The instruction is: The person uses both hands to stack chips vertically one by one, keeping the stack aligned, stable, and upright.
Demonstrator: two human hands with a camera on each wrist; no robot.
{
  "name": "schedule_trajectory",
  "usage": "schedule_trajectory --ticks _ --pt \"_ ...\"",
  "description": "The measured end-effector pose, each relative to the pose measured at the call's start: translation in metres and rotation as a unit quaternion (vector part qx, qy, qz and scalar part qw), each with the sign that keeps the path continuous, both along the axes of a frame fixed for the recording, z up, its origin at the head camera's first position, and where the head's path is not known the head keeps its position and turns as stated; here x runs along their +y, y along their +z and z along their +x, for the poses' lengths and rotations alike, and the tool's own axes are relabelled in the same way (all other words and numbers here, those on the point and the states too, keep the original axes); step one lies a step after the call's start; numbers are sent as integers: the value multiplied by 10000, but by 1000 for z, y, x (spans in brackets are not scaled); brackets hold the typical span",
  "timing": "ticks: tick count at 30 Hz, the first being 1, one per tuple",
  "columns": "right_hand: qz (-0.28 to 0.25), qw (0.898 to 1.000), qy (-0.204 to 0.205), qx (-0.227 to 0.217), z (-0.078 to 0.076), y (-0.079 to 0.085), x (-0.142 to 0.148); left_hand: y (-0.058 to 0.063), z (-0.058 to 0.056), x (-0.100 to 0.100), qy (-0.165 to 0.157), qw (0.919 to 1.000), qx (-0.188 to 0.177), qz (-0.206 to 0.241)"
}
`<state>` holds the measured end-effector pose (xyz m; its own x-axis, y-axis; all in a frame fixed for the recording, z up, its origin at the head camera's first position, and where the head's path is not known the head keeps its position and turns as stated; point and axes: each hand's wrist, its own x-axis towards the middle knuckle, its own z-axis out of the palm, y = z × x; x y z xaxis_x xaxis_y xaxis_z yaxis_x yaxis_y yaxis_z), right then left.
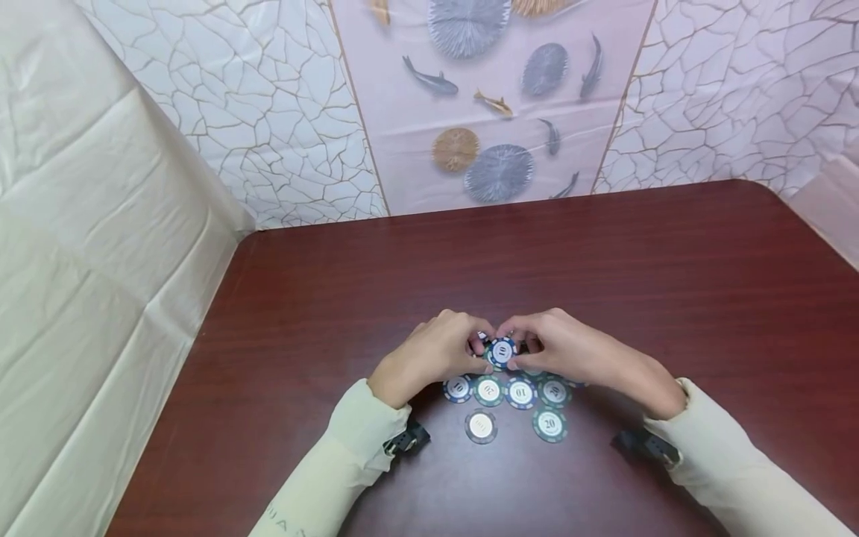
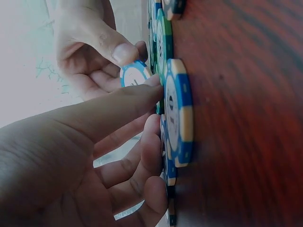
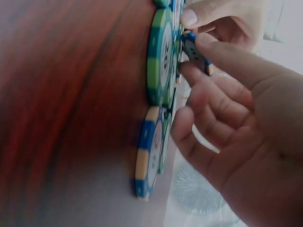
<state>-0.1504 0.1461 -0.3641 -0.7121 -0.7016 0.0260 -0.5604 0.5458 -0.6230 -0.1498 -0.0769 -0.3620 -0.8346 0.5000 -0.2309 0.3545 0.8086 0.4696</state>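
The round blue-and-white plastic-looking chip marked 10 (image 1: 503,350) lies between the two hands' fingertips, beyond a row of flat blue or green chips (image 1: 488,390) and well inside the red-brown wooden worktop's (image 1: 322,283) far edge. The right hand (image 1: 565,343) pinches it; whether the left hand (image 1: 431,350), thumb alongside, also grips it cannot be told. The right wrist view reveals its tilt, the head view its number.

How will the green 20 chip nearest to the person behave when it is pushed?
The green 20 chip would probably slide rather than roll, since it lies flat. The smooth-looking, shiny table may let it slip easily.
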Motion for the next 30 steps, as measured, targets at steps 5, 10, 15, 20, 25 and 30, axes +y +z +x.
schedule_trajectory --ticks 5,10,15,20,25,30 --pt "8 9991 11 413 2 -2 -4 -2 0 -2 64 10000 8 -14" --pt "135 9980 -193 578 6 -4 -7 -3 -1 -2 158 9999 8 25" --pt "196 9967 -312 717 10 -5 -6 -1 -2 0 105 9999 -33 48" --pt "296 9957 -325 810 10 -6 -6 0 -4 1 74 10000 19 17" --pt "442 9962 -310 687 9 -7 -9 0 -4 0 148 9999 -3 16" --pt "565 9962 -444 496 11 -6 -10 -1 -3 0 112 9999 -9 -13"
